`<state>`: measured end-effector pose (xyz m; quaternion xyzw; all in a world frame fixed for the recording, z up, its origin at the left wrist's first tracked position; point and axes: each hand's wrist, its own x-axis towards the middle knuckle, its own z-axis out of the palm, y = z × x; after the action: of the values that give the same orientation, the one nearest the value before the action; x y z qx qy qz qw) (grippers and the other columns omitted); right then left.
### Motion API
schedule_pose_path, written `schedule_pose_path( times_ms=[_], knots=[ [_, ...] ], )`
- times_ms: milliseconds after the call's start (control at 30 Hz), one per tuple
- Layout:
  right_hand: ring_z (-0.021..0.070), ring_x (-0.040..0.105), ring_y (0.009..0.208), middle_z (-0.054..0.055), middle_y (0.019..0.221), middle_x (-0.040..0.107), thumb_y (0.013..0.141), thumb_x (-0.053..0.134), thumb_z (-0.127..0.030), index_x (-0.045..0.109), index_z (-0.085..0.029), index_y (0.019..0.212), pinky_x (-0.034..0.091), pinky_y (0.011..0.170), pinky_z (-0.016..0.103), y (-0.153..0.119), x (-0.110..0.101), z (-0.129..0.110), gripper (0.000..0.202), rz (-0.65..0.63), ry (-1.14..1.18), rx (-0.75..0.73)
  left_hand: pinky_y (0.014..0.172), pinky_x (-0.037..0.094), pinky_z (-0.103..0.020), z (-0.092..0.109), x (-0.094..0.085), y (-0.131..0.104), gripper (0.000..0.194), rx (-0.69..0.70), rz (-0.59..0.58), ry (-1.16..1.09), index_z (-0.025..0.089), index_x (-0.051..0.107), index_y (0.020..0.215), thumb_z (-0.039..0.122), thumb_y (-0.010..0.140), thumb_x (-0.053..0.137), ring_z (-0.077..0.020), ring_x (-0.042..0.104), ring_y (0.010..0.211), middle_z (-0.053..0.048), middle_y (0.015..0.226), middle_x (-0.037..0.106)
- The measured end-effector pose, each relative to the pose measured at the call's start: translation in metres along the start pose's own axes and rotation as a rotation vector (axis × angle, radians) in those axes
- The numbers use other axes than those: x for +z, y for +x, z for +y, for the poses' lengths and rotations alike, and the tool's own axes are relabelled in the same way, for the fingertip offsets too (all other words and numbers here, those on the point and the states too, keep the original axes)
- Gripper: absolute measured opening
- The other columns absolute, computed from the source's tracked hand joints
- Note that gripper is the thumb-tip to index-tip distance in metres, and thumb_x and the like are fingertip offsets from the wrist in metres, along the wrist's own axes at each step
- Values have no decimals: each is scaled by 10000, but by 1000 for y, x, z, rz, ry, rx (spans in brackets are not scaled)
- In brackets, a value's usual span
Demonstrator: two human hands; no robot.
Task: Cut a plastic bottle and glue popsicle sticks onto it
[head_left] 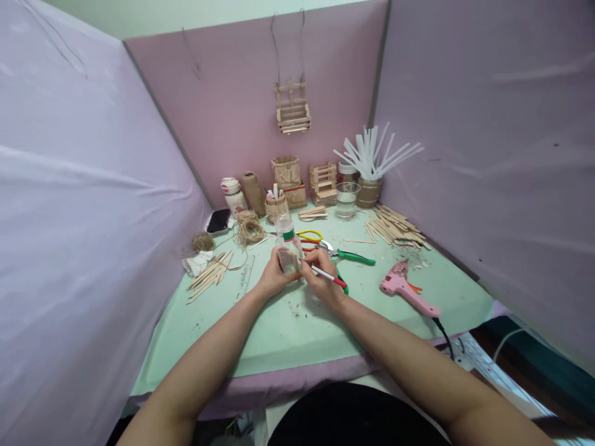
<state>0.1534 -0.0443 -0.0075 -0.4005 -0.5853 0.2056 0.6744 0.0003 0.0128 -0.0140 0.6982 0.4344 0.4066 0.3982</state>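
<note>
A clear plastic bottle (287, 248) with a green and red label stands upright, slightly tilted, near the middle of the table. My left hand (273, 276) is wrapped around its lower left side. In my right hand (320, 275) is a white marker pen (324, 274) with a red end, its tip at the bottle's right side. Behind my right hand lie pruning shears (356, 256) with green handles, partly covered by it. Scissors with a yellow handle (310, 235) lie just beyond the bottle.
A pink glue gun (409, 291) with a black cord rests on the right. Wooden sticks lie in piles to the right (395, 226) and left (210, 276). A clear ruler (246, 275), twine (250, 230), a phone (218, 220) and a water cup (346, 201) sit farther back.
</note>
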Motion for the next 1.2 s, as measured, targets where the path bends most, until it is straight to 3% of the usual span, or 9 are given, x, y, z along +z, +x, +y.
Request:
schedule_pose_path(
  times_ms=[433, 633, 733, 900, 1200],
  knots=[
    [145, 552, 660, -25, 740, 565, 859, 599, -278, 496, -235, 806, 471, 636, 294, -2, 4, 2, 123, 23, 98, 44, 877, 493, -385, -4, 1, 2, 729, 24, -15, -31, 225, 447, 1135, 314, 564, 891, -222, 640, 942, -42, 1026, 659],
    [183, 642, 855, -10, 795, 561, 890, 573, -249, 501, -239, 817, 531, 854, 386, 1, 6, -14, 103, 153, 167, -44, 820, 531, -364, 24, 5, -9, 628, -48, -108, -213, 184, 531, 1098, 348, 602, 878, -245, 680, 926, -74, 1022, 693],
    [191, 654, 891, -16, 770, 541, 899, 562, -240, 482, -241, 799, 531, 876, 396, 0, 8, -21, 128, 200, 114, -57, 807, 538, -348, 39, 8, -16, 624, -68, -171, -285, 161, 568, 1093, 367, 596, 884, -263, 690, 944, -86, 1006, 711],
    [161, 609, 757, -41, 722, 482, 903, 551, -230, 445, -245, 771, 539, 835, 383, 1, 11, -21, 170, 235, 33, -92, 849, 536, -367, 42, 15, -21, 718, -113, -134, -327, 156, 565, 1157, 344, 553, 906, -277, 686, 997, -112, 1090, 703],
    [152, 554, 692, -43, 724, 489, 905, 550, -229, 427, -254, 808, 543, 877, 425, -2, 9, -18, 159, 212, 43, -120, 855, 553, -398, 32, 23, -26, 769, -129, -51, -303, 179, 486, 1207, 277, 567, 900, -259, 703, 952, -104, 1039, 707]
  ],
)
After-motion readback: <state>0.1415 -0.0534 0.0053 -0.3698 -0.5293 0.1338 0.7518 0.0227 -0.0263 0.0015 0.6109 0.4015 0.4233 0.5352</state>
